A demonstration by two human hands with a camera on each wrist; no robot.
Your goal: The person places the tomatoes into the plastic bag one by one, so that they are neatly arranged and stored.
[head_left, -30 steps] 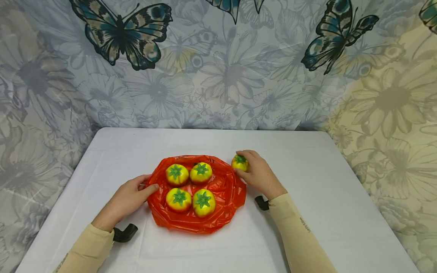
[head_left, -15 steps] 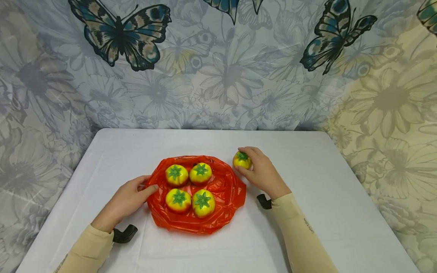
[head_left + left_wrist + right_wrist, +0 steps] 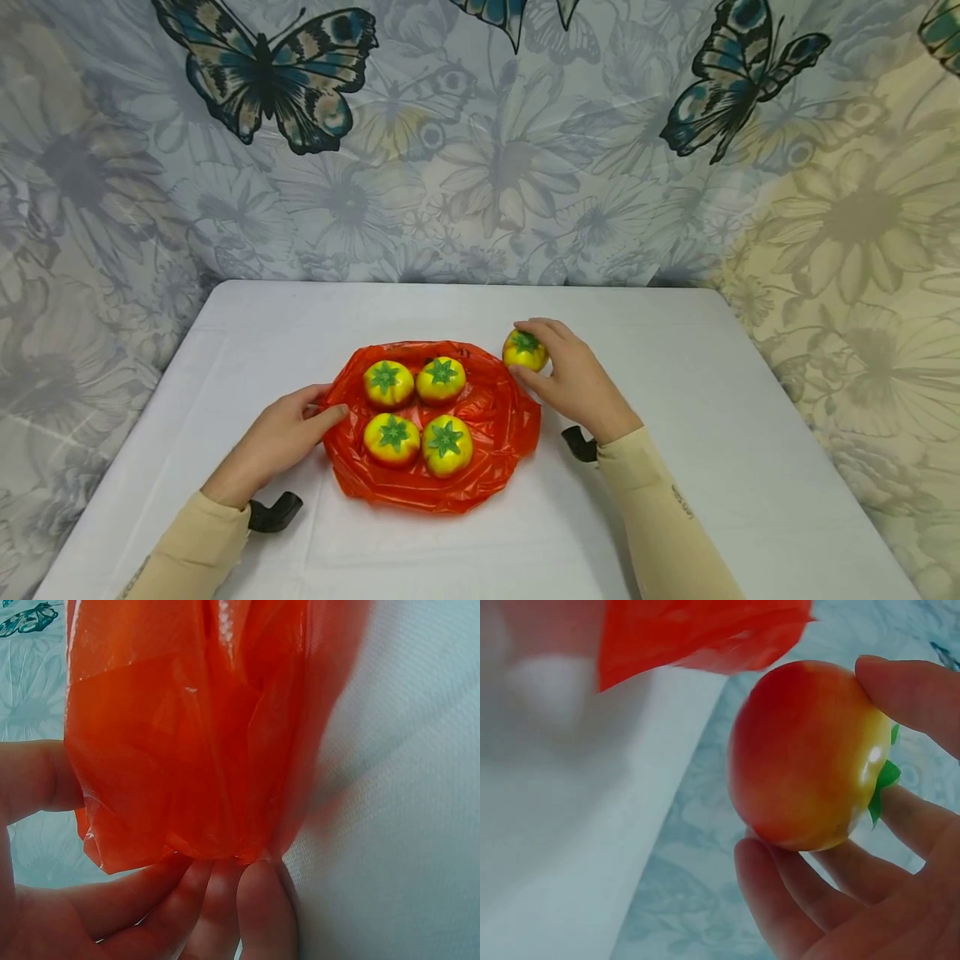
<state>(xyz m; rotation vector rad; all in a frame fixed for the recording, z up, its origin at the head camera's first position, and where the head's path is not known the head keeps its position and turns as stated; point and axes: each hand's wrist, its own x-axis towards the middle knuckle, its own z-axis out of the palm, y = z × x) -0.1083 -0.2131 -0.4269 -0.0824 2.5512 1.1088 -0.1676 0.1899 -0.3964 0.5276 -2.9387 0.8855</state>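
Note:
A red plastic bag (image 3: 495,467) with its mouth spread wide lies on the white table. Inside it sit several yellow-and-red tomatoes (image 3: 393,439) with green star-shaped tops. My left hand (image 3: 281,442) holds the bag's left rim, thumb over the edge and fingers outside, as the left wrist view also shows. Just off the bag's upper right rim, my right hand (image 3: 577,379) grips another tomato (image 3: 523,350) between thumb and fingers. The right wrist view shows that tomato (image 3: 806,757) held off the table, its red underside near the bag's edge (image 3: 720,637).
The white tabletop (image 3: 675,375) runs back to a patterned cloth (image 3: 510,192) with butterflies and flowers. Black curved pieces (image 3: 276,512) stick out at both wrists, close above the table.
My right hand drew the tomato slightly right and back, then brought it left to the bag's rim. The left hand and the bag have stayed in place.

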